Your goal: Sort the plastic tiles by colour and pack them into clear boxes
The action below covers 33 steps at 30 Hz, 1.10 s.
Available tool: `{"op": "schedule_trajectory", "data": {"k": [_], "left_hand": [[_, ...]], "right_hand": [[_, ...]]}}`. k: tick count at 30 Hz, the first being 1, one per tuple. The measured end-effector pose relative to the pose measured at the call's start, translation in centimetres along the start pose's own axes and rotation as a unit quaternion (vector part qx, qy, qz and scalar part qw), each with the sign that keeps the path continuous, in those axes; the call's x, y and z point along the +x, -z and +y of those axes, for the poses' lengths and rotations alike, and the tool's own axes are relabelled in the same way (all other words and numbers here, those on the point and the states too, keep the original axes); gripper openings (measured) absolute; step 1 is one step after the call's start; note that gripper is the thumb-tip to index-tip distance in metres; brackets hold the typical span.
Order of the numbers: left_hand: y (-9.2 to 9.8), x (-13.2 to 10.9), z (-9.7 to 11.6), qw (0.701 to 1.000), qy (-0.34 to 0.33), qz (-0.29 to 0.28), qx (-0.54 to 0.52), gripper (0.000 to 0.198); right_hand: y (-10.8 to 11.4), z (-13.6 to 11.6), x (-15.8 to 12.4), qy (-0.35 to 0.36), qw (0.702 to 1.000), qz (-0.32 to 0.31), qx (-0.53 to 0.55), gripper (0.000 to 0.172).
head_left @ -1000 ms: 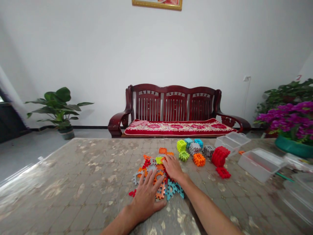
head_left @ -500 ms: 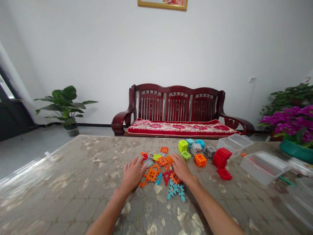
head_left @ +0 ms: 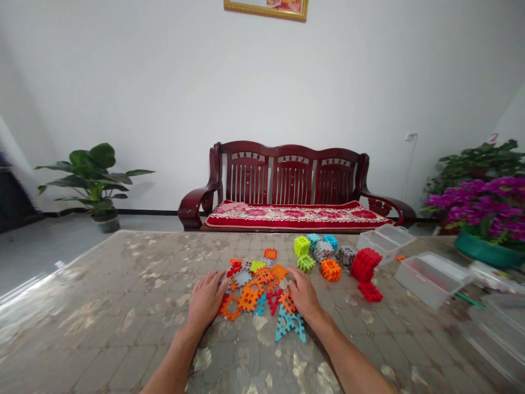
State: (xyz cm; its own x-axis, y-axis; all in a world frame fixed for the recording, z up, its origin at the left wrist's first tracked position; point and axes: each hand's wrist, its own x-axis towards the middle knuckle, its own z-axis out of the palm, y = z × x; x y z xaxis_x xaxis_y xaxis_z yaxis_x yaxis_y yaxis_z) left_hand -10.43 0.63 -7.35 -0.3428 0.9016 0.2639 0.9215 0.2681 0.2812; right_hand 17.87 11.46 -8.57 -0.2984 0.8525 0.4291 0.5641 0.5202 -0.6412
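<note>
Table [head_left: 94, 284] under plastic tiles [head_left: 249, 298], red bench [head_left: 291, 149]

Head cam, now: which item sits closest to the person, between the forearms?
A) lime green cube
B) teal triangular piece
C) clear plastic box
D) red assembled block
B: the teal triangular piece lies at the near edge of the loose flat pieces, just below the right hand.

The person's left hand [head_left: 206, 300] and right hand [head_left: 302, 294] rest open at either edge of a heap of flat interlocking plastic pieces [head_left: 250, 290], with built-up plastic cubes [head_left: 330, 270] just beyond the heap and clear plastic boxes [head_left: 430, 280] to its right.
</note>
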Motion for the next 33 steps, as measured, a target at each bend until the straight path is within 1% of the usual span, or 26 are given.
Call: {"op": "schedule_trajectory", "data": {"k": [3, 5, 7, 10, 13, 17, 20, 28, 33], "left_hand": [[0.1, 0.4, -0.2, 1.0, 0.002, 0.002, -0.008, 0.041], [0.3, 0.4, -0.2, 1.0, 0.001, 0.001, -0.012, 0.039], [0.4, 0.4, -0.2, 1.0, -0.003, 0.001, -0.015, 0.038], [0.4, 0.3, -0.2, 1.0, -0.009, 0.002, -0.017, 0.037], [0.3, 0.3, -0.3, 1.0, -0.008, 0.002, -0.016, 0.037], [0.2, 0.3, -0.3, 1.0, -0.012, 0.003, -0.011, 0.038], [0.4, 0.3, -0.3, 1.0, -0.011, -0.003, -0.008, 0.038], [0.6, 0.3, 0.0, 1.0, -0.001, -0.009, -0.007, 0.037], [0.7, 0.4, 0.2, 1.0, 0.0, -0.009, -0.013, 0.036]], "right_hand": [[1.2, 0.1, -0.4, -0.004, 1.0, 0.023, -0.016, 0.047], [2.2, 0.0, -0.4, -0.01, 0.998, 0.045, -0.053, 0.047], [3.0, -0.1, -0.5, -0.019, 0.993, 0.053, -0.105, 0.046], [3.9, 0.0, -0.7, -0.031, 0.982, 0.023, -0.185, 0.038], [4.0, 0.2, -0.9, -0.034, 0.97, -0.017, -0.24, 0.031], [3.8, 0.3, -0.8, -0.041, 0.956, -0.032, -0.29, 0.029], [3.7, 0.4, -0.4, -0.052, 0.951, -0.036, -0.303, 0.031], [3.7, 0.9, 0.7, -0.07, 0.95, -0.044, -0.3, 0.033], [3.5, 1.3, 0.5, -0.05, 0.965, -0.033, -0.256, 0.033]]}}
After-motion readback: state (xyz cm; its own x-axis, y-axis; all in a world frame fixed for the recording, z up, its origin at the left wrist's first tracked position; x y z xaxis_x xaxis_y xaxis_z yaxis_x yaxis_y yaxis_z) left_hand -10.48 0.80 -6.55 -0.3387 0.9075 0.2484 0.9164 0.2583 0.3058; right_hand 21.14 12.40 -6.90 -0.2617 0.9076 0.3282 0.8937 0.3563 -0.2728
